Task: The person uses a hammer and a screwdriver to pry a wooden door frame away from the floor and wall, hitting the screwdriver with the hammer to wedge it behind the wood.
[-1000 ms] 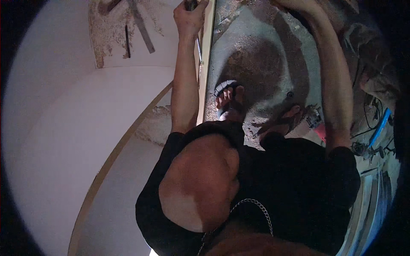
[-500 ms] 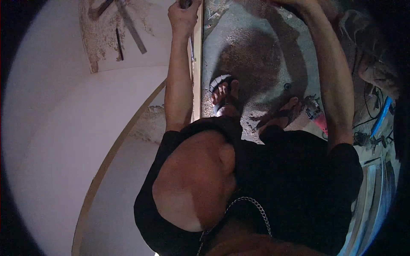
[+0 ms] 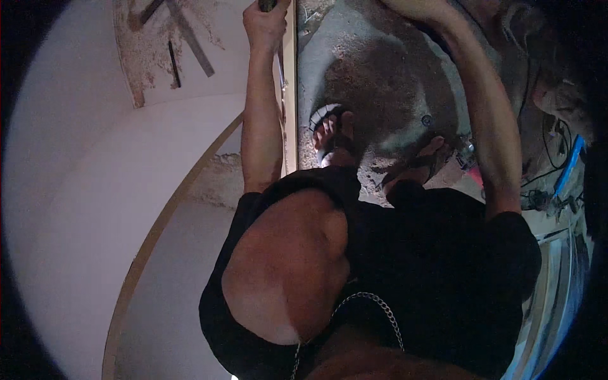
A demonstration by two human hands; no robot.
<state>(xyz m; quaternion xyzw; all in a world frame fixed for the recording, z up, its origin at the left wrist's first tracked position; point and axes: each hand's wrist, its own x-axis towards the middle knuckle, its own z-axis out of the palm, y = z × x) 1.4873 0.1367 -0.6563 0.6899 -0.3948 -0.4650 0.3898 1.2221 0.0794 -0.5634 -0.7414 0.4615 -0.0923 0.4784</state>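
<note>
dark object (image 3: pixel 267 5), perhaps a tool | left hand (image 3: pixel 265 28) clamped round it | right hand out of view

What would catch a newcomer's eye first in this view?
Probably the huge pale panel filling the left side, with dark pieces and brown dust near its top. Next, the bare left hand at the top edge, closed around a dark object too cropped to identify. Then the silver chain at bottom centre, bright against the black clothing.
</note>
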